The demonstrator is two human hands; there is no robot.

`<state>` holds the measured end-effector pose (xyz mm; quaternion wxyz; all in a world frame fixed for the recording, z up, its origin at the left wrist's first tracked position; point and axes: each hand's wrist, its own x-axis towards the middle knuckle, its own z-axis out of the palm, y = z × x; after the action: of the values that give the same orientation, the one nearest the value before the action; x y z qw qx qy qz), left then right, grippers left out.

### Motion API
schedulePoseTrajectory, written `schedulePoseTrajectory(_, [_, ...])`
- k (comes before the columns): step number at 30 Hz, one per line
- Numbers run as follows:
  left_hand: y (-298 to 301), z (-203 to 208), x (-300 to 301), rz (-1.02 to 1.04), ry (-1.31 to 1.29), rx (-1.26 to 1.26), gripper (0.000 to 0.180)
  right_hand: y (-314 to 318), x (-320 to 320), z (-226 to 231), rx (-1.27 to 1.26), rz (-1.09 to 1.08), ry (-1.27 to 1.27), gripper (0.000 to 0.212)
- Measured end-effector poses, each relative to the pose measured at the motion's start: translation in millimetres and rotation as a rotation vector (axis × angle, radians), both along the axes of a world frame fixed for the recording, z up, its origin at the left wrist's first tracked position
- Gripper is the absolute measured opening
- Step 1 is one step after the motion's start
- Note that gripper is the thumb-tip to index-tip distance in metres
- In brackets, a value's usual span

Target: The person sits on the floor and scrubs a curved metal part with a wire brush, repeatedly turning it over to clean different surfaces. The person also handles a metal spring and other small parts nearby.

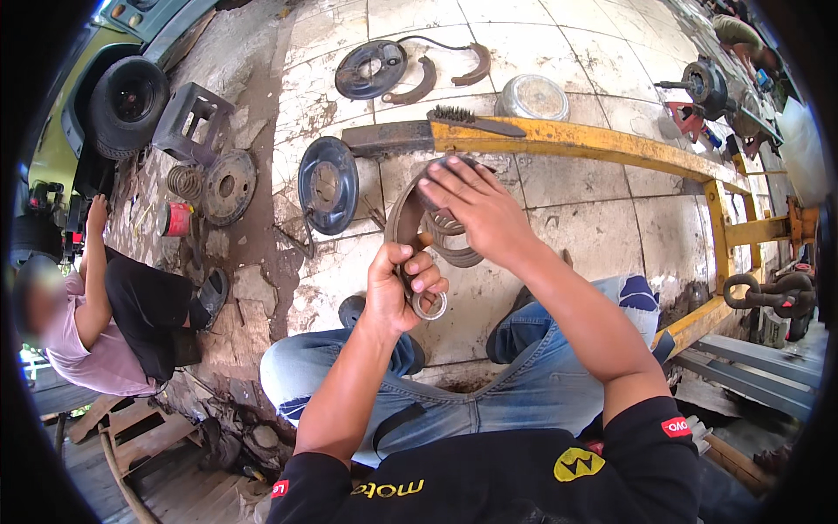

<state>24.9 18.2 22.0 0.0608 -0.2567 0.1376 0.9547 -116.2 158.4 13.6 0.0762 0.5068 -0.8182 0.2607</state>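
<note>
A curved brake shoe (405, 217) is held upright by my left hand (403, 284), whose fingers wrap round its lower part. Below those fingers shows a round metal ring (429, 306); whether it belongs to the shoe I cannot tell. My right hand (476, 205) lies over the shoe's upper end with its fingers stretched out flat. Something dark shows by the fingertips, too covered to name. Behind the shoe, a coil spring (460, 255) sits on the tiles, partly hidden by my right hand. A black brake backing plate (328, 185) lies to the left.
A yellow steel beam (585, 140) crosses ahead, with a wire brush (478, 124) on it. Beyond lie another backing plate (371, 70), two brake shoes (415, 83) and a round metal drum (533, 97). At left, a person (105, 306) sits near a wheel (129, 96) and a crate (194, 122).
</note>
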Motion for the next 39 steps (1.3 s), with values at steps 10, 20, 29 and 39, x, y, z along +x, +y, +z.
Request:
schedulePoseTrajectory(10, [-2.1,-7.8,-9.0,0.036,-0.099,0.023,0.032,32.1,-42.0,6.0,-0.005,-0.372,-0.181,0.061])
schedulePoseTrajectory(20, [-7.4,-28.6,-10.7,-0.054,-0.166,-0.192,0.046,39.2,-35.6,16.3,-0.004,-0.401,-0.297,0.061])
schedulePoseTrajectory(29, [-11.5,-41.7,-1.6,-0.026,-0.276,-0.257,0.036,40.7,-32.7,11.9,-0.069,-0.346,-0.284,0.057])
schedulePoseTrajectory(39, [2.2,-24.3,-4.0,0.081,-0.326,-0.42,0.043,38.8,-25.6,8.1,0.006,-0.366,-0.299,0.061])
